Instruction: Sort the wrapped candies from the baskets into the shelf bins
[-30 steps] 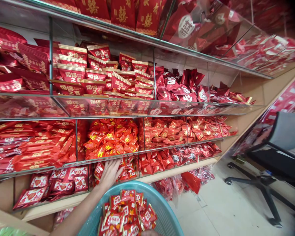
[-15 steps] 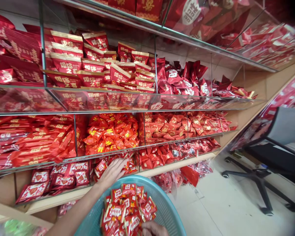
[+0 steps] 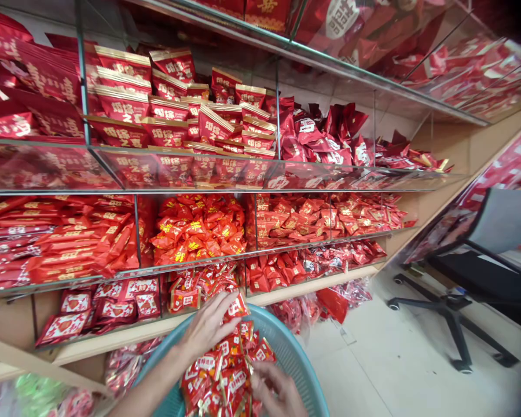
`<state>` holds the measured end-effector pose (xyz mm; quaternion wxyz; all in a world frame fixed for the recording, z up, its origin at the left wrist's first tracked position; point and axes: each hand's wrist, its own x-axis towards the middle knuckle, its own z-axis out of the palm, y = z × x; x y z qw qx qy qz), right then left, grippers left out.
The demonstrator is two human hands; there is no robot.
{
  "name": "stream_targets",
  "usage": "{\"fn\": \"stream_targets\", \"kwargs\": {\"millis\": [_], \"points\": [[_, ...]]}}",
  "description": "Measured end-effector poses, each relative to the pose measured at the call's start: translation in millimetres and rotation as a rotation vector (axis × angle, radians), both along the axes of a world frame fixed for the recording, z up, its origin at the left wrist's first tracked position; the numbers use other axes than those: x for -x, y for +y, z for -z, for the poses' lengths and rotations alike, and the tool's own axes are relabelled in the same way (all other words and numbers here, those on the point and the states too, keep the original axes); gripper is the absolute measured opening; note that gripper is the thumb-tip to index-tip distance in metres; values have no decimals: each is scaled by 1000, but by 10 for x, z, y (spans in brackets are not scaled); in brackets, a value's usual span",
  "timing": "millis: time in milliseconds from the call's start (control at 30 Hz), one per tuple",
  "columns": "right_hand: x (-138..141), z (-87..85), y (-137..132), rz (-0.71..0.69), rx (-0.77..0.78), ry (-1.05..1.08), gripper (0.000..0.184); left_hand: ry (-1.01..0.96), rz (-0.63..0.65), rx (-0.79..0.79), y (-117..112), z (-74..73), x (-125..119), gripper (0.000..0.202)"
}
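Observation:
My left hand (image 3: 208,324) is over the left rim of a teal plastic basket (image 3: 293,341), its thumb and fingers closed on a small red candy packet (image 3: 238,307). Many similar red packets with white labels and gold edges, a candy pile (image 3: 232,376), lie in the basket. At the pile's right side, my right hand (image 3: 280,389) has curled fingers against a packet's gold edge; its grip is partly hidden. Just behind my left hand is a bottom shelf compartment (image 3: 184,299) with more red packets.
Glass-divided shelves (image 3: 191,269) full of red packets rise ahead. Flat patterned packets (image 3: 113,310) fill the lower left compartment. Bagged goods (image 3: 334,304) lie under the shelf. On the right, a wheeled office chair (image 3: 464,278) stands on the tiled floor (image 3: 360,370).
My left hand has come down from the bottom compartment to above the basket, now with a packet at its fingers. My right hand has risen slightly into view at the pile.

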<state>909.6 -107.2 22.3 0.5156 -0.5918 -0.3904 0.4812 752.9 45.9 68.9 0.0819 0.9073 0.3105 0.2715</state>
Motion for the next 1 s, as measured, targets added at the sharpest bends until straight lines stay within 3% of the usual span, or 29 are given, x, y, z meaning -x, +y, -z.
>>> {"fn": "stream_targets", "kwargs": {"millis": [100,200,300,433,533,633,733,867,1000], "points": [[-27,-334,164,-20,-25,48,51,-31,31,90,-298,-130,-51,52],[-27,-548,287,-8,-93,91,39,-76,79,219,-509,-199,-75,50],[-8,-610,310,26,-111,150,37,-281,-7,427,-658,-172,-104,54],[25,-599,247,65,-62,240,40,-677,-208,912,-845,-28,-166,49],[38,-573,216,87,-46,269,39,-706,-221,1135,-954,75,-171,38],[-8,-538,219,150,-54,266,37,-708,-209,1146,-993,109,-125,40],[-98,-521,223,200,-43,256,38,-705,-176,1162,-976,46,-94,39],[-142,-560,186,149,-79,174,40,-699,-159,1159,-947,-98,-165,41],[-84,-612,124,84,-62,130,42,-661,-148,1119,-969,-129,-233,40]]}}
